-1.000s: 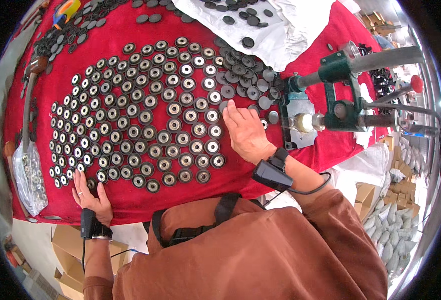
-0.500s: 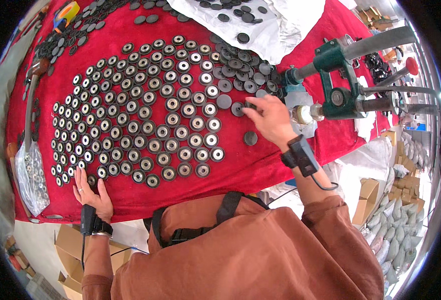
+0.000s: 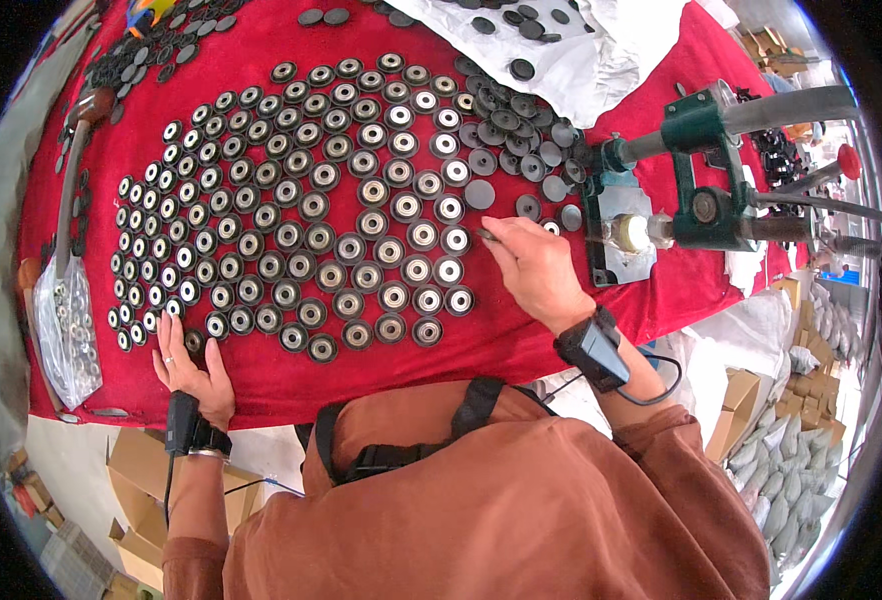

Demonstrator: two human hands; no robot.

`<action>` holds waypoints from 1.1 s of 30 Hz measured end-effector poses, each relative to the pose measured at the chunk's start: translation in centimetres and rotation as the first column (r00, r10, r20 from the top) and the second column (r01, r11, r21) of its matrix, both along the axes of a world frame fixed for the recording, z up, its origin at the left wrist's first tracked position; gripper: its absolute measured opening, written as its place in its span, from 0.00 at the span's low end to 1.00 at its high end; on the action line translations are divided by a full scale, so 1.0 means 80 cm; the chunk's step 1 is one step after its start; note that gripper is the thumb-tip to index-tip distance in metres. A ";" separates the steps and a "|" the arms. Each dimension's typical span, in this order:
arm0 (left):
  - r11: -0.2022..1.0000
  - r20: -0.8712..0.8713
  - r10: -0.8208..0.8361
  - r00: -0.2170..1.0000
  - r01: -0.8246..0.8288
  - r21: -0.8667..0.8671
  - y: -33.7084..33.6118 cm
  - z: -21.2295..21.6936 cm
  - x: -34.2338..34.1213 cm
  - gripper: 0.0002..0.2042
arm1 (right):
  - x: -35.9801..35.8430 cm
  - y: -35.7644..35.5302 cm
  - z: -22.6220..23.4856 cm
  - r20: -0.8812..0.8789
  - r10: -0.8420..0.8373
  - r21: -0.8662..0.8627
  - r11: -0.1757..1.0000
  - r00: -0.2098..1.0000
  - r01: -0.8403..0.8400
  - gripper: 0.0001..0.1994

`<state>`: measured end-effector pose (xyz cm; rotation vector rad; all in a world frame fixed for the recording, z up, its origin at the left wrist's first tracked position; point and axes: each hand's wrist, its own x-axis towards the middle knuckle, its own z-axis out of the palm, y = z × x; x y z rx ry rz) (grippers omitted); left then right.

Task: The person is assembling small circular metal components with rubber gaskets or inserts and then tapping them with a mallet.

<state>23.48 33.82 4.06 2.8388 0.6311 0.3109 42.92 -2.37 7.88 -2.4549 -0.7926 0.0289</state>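
Observation:
Rows of round dark metal discs with pale centres [image 3: 361,220] lie on a red cloth [image 3: 261,375]. My right hand [image 3: 539,268] is at the right end of the rows, its fingertips pinched on a thin dark disc [image 3: 487,235] held edge-on just above the cloth. A loose heap of plain dark discs [image 3: 521,160] lies beyond it. My left hand [image 3: 189,362] rests flat on the cloth at the lower left corner of the rows, fingers spread, touching one disc [image 3: 194,341]. Both wrists carry black strapped devices.
A green hand press [image 3: 701,190] with a long lever and a red knob stands right of my right hand. A white cloth [image 3: 581,60] with dark discs lies at the back. A clear bag of small parts [image 3: 66,325] sits at the left edge. Cardboard boxes [image 3: 136,480] stand on the floor.
My right hand moved from the rows to the loose heap by the press, then drew back toward me with a dark disc in its fingers. The left hand stayed put.

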 end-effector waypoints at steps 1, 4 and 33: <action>1.000 0.005 -0.005 1.000 0.005 0.001 -0.001 0.000 0.000 0.27 | -0.004 0.006 -0.001 0.070 0.007 0.092 0.996 0.997 -0.014 0.12; 1.000 0.017 -0.017 1.000 0.016 0.017 0.001 -0.004 0.000 0.27 | -0.013 0.024 -0.009 0.167 0.046 -0.004 0.999 0.985 -0.046 0.16; 1.000 -0.003 -0.001 1.000 0.001 -0.009 0.000 -0.003 0.007 0.27 | -0.030 0.031 -0.010 0.118 0.298 -0.585 0.792 0.947 -0.176 0.28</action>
